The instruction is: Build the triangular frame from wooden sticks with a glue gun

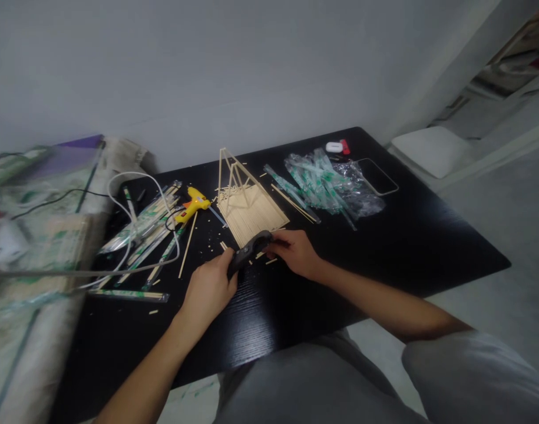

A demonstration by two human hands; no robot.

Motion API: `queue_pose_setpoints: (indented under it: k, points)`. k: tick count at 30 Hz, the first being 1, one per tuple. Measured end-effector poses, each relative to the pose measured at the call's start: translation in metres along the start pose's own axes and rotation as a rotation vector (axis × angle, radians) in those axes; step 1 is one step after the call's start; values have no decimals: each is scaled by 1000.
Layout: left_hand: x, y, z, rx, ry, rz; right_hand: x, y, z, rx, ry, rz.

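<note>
My left hand (210, 288) is closed round the handle end of a dark cutting tool (250, 248) that lies low over the black table (406, 247). My right hand (296, 252) pinches at the tool's far end, close to small stick pieces; what its fingers hold is too small to make out. Just beyond both hands stands a model of thin wooden sticks (247, 203): a flat slatted base with a triangular frame rising from it.
A yellow glue gun (193, 204) with a white cable lies left of the model, among wrapped chopsticks (145, 229) and loose sticks. A heap of clear wrappers (328, 182), a phone (379, 176) and a small white case (334, 146) sit at the back right. Cluttered bags fill the left edge.
</note>
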State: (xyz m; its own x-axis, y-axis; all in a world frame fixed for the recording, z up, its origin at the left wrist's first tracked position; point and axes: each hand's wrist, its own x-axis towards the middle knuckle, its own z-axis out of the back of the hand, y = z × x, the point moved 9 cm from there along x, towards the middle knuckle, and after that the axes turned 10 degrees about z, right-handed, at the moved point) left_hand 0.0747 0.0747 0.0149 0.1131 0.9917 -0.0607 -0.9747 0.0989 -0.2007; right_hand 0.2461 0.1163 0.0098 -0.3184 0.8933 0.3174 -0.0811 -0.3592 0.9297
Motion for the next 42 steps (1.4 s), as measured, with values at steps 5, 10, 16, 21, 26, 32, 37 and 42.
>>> queue_pose_setpoints:
  k: [5, 10, 16, 21, 26, 32, 37, 42]
  points:
    - [0, -2, 3, -44, -31, -30, 1, 1, 1, 2, 5, -6]
    - [1, -3, 5, -39, -47, -46, 1, -1, 0, 12, 12, 3]
    - [2, 4, -3, 0, 26, 30, 0, -3, -1, 11, 6, -34]
    - [8, 11, -2, -293, 15, 72, 0, -6, 1, 76, -30, -41]
    - [15, 30, 6, -519, -74, 167, 2, -17, 1, 111, -37, -31]
    - [20, 36, 3, -469, -96, 181, 2, -16, -4, -93, 72, 33]
    - [22, 36, 2, -419, -107, 164, 2, -4, -9, -321, 133, 187]
    - [24, 38, 4, -410, -127, 175, -3, -3, -21, -444, 245, 282]
